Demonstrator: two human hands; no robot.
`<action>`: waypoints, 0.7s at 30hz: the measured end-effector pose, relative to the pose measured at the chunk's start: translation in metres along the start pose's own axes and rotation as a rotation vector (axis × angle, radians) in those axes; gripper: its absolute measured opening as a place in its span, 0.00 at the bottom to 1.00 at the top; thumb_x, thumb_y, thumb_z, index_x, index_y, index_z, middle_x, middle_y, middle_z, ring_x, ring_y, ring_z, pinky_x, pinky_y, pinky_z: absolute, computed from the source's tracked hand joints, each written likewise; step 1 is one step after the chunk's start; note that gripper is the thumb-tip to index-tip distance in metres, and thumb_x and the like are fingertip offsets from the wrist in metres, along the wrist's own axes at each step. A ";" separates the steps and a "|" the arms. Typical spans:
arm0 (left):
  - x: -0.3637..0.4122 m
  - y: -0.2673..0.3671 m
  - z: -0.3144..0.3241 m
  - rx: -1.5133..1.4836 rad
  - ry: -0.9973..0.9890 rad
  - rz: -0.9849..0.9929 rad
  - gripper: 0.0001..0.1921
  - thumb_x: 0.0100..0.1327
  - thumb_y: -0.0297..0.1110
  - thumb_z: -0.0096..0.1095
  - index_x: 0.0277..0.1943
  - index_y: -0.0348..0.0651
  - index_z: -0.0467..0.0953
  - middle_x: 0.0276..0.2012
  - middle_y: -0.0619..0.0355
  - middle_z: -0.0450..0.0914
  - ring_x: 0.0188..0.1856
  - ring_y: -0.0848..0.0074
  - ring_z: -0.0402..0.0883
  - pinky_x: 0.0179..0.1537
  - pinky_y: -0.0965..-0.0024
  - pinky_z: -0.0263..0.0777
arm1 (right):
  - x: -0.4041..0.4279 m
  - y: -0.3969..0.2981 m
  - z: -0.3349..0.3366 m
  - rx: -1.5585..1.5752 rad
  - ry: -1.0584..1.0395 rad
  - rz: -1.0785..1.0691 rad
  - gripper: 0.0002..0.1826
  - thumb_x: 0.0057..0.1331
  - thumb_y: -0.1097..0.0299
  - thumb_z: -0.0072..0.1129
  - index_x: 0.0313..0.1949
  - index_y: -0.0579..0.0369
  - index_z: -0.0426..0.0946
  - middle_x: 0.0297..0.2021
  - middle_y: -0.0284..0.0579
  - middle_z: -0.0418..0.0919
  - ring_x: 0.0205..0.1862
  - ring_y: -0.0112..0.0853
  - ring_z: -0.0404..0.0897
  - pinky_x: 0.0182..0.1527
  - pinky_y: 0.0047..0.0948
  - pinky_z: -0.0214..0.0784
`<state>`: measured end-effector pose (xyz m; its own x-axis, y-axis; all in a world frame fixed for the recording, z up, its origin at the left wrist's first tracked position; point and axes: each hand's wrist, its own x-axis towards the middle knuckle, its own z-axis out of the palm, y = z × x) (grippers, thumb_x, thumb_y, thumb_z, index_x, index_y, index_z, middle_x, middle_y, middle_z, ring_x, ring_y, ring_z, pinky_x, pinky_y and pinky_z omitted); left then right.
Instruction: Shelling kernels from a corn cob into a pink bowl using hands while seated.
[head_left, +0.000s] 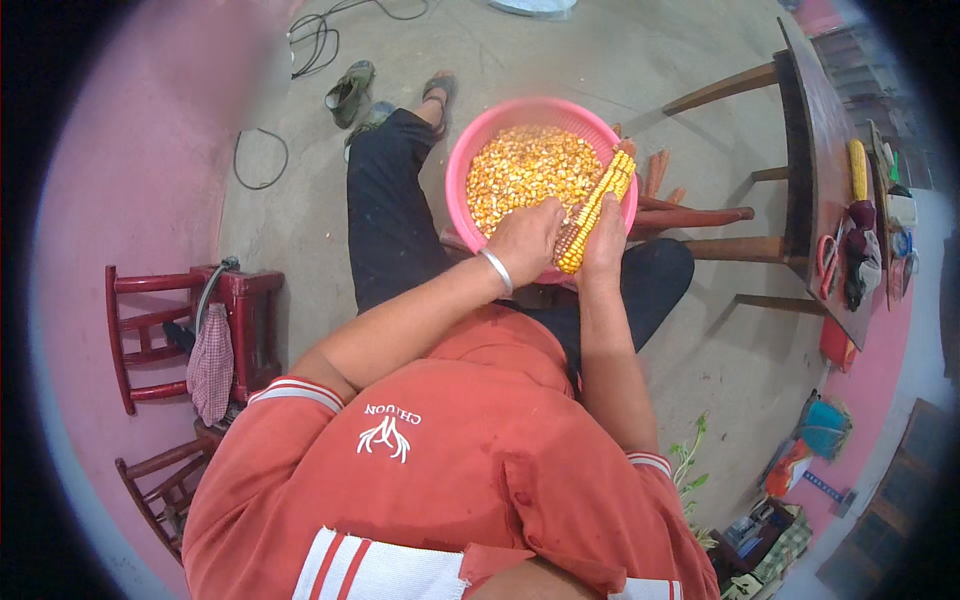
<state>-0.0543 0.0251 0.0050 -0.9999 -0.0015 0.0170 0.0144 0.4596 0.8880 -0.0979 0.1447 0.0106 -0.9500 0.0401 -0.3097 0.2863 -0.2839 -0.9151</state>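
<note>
An ear of yellow corn (600, 201) is held at a slant above the right side of a pink plastic basket (459, 176). My right hand (604, 238) grips the ear from its right side. Against its left side presses my left hand (525, 236), a silver-coloured bangle at the wrist; its fingertips are partly hidden. Near the lower end, a strip of the cob beside my left hand looks stripped of kernels. Loose corn kernels (532, 161) fill much of the basket, which sits between my legs.
Bare corn cobs (658, 172) lie on the floor right of the basket, near red wooden legs (694, 218). A wooden table (821, 150) at right bears another ear of corn (858, 169) and scissors (826, 266). Red chairs (154, 283) stand left; a cable (319, 45) and shoe (349, 94) lie ahead.
</note>
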 end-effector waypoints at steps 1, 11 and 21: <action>0.006 -0.004 -0.004 0.055 0.038 0.053 0.12 0.69 0.36 0.46 0.38 0.34 0.70 0.26 0.37 0.75 0.32 0.42 0.76 0.35 0.46 0.67 | 0.005 0.005 -0.007 0.005 -0.018 -0.003 0.23 0.74 0.59 0.37 0.62 0.59 0.61 0.46 0.43 0.74 0.43 0.31 0.76 0.46 0.32 0.71; 0.017 0.022 -0.016 -0.167 -0.082 -0.107 0.21 0.65 0.49 0.60 0.38 0.33 0.76 0.28 0.49 0.80 0.31 0.69 0.81 0.35 0.65 0.73 | 0.022 0.025 -0.026 0.073 -0.097 -0.021 0.24 0.75 0.56 0.31 0.61 0.58 0.61 0.51 0.48 0.73 0.50 0.36 0.76 0.53 0.37 0.70; 0.004 0.013 0.007 -0.098 0.085 0.049 0.10 0.68 0.34 0.53 0.40 0.34 0.72 0.28 0.43 0.78 0.31 0.54 0.79 0.34 0.58 0.71 | 0.005 0.021 -0.015 -0.102 -0.018 -0.060 0.23 0.74 0.56 0.36 0.51 0.66 0.69 0.44 0.48 0.74 0.44 0.32 0.74 0.48 0.32 0.67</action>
<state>-0.0579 0.0373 0.0134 -0.9936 -0.0582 0.0970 0.0686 0.3721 0.9257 -0.0945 0.1531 -0.0135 -0.9677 0.0370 -0.2493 0.2388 -0.1822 -0.9538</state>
